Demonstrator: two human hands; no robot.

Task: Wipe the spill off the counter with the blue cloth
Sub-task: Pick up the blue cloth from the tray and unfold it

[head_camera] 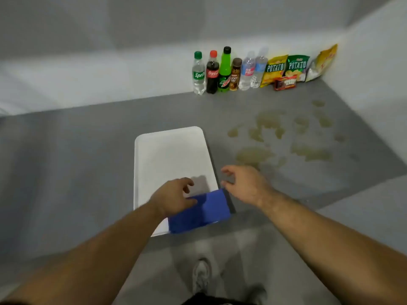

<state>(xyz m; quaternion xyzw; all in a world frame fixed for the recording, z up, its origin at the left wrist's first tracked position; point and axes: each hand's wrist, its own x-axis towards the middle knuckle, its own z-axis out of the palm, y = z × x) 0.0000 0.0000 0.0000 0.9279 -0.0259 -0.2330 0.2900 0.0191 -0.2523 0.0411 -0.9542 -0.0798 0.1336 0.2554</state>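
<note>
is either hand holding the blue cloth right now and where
Left hand rests on the blue cloth's left edge; a grip cannot be told. Right hand is open, empty.

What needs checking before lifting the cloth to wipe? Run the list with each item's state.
1. Blue cloth within reach, on the near corner of the white tray: ok.
2. Left hand on the cloth: ok; gripping it: cannot tell.
3. Right hand free: ok, open and empty.
4. Spill located, right of the tray: ok.
5. Bottles and snack bags stand beyond the spill: ok.
</note>
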